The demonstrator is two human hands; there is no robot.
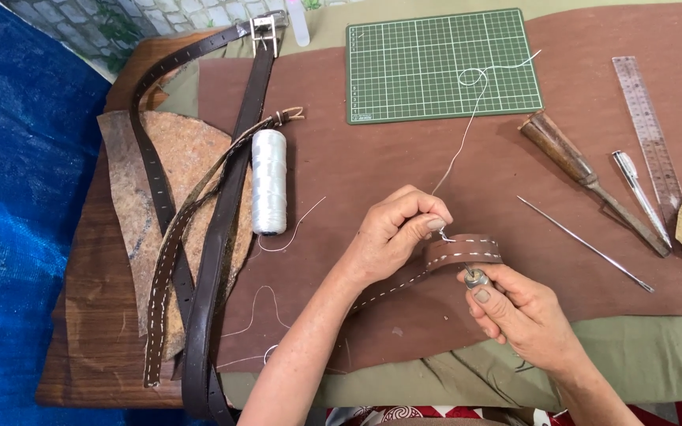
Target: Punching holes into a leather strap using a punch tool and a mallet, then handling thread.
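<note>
**Hand-stitching a brown leather strap**

We hold the narrow brown leather strap with white stitches between our two hands, just above the large brown leather sheet that covers the work board. Its free end is curved up near the middle of the picture, and the rest runs down and to the left under our left wrist.

Our left hand comes from below with the wrist bent, the thumb and first fingers pressed together on the thin white thread and, as it seems, on a small needle at the upper edge of the strap. The thread goes up from there in a loop over the green cutting mat with white grid. Our right hand is closed around a small tool with a metal collar, an awl as we judge, with its point touching the lower edge of the strap.

To do this stitch well, we think the tool should stay straight to the leather, in line with the row of stitches, and the thread should be pulled with even tension, so the loop does not make a knot.

Beside us lie a white spool of thread, dark brown belts with holes, a wooden-handled chisel, a long thin metal needle, a silver pen and a clear plastic ruler.
</note>
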